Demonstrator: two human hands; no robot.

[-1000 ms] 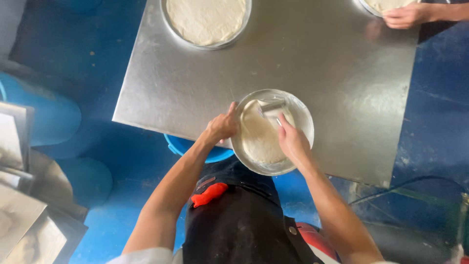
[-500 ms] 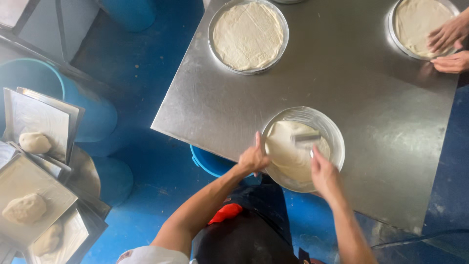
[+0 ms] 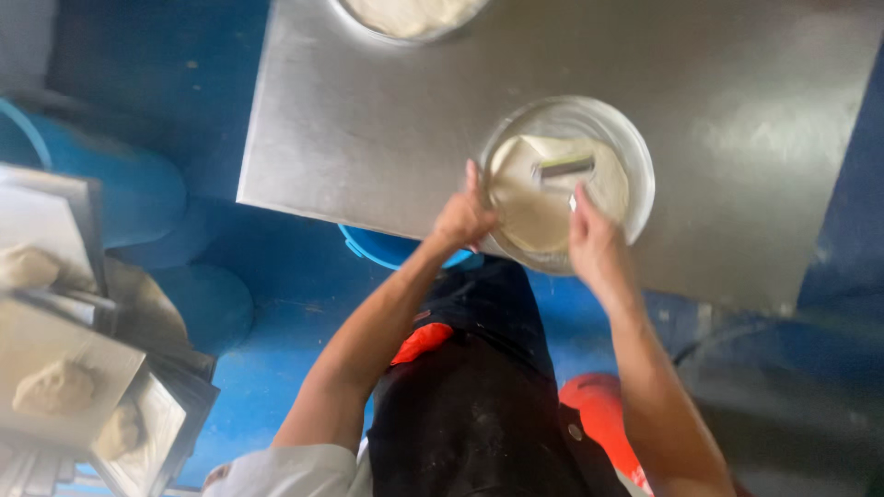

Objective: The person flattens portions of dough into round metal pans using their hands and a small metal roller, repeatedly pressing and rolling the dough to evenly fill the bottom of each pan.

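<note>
Partly cropped second pan [image 3: 410,18], blurred dough [image 3: 543,189]

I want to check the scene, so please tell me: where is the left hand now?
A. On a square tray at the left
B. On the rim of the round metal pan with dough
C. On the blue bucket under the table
B: the left hand grips the rim of the round metal pan, which holds flat dough.

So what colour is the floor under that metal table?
Bright blue; the floor shows plainly in the head view, beside the table.
</note>
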